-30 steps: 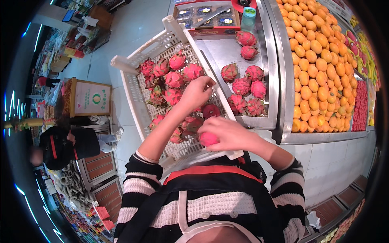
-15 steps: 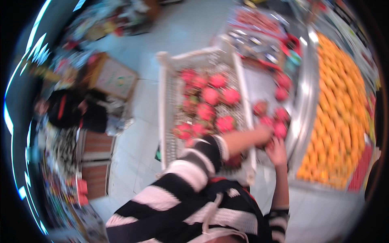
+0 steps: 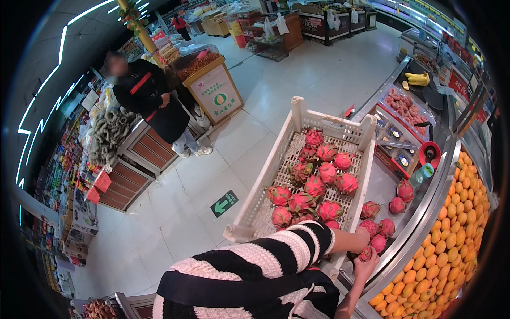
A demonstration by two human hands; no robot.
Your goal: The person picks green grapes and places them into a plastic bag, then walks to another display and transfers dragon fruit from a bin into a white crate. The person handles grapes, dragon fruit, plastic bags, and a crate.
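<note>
A dragon fruit is in my right hand, whose fingers curl around it at the near end of the metal counter. My left hand comes across the crate's near right corner and meets the same fruit from above. Its fingers are mostly hidden. Just beyond my hands, several loose dragon fruits lie on the counter, and two more lie farther back. To the left, a white plastic crate holds many pink dragon fruits with green-tipped scales.
Rows of orange fruit fill the display on the right, behind a metal rim. Packaged trays, a red funnel-shaped thing and bananas sit farther along. A person in dark clothes stands on the tiled floor at left.
The view has turned and tilted upward, so more of the shop shows and the blur is gone. Both hands remain together by the loose dragon fruits; the held one is now plain to see.
</note>
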